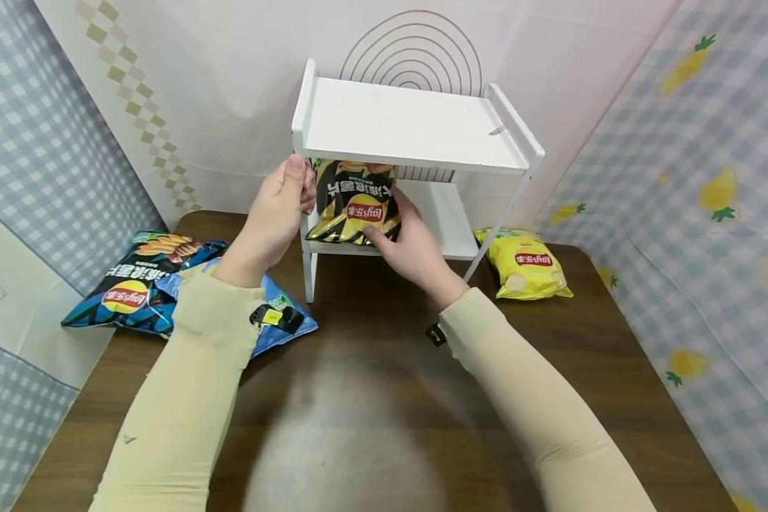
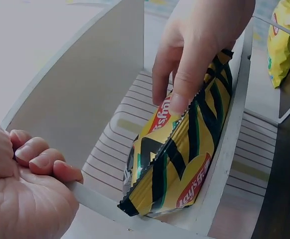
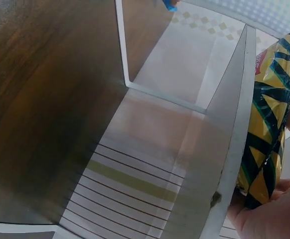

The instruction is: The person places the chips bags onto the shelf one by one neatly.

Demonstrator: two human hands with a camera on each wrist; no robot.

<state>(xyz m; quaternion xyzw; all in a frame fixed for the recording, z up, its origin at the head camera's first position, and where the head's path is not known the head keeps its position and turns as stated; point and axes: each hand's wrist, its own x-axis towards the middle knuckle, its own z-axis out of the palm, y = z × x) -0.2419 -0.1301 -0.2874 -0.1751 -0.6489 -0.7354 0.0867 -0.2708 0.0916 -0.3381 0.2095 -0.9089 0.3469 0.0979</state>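
A black-and-gold bag of Lay's chips [image 1: 348,192] rests on the lower board of a white two-tier shelf [image 1: 409,121], at its left end under the top board. My right hand [image 1: 416,245] grips the bag's right side, thumb across the front. In the right wrist view that hand [image 3: 277,211] has its fingers at the bag's edge [image 3: 269,124]. My left hand [image 1: 272,213] holds the shelf's left front upright. Its curled fingers show beside the white frame in the left wrist view, apart from the bag [image 2: 205,144].
Left of the shelf lie a dark blue chip bag [image 1: 124,295] and a light blue bag [image 1: 294,331], partly behind my left forearm. A yellow chip bag [image 1: 528,263] lies by the shelf's right leg. Everything stands on a brown wooden table [image 1: 358,427] between cloth-covered walls.
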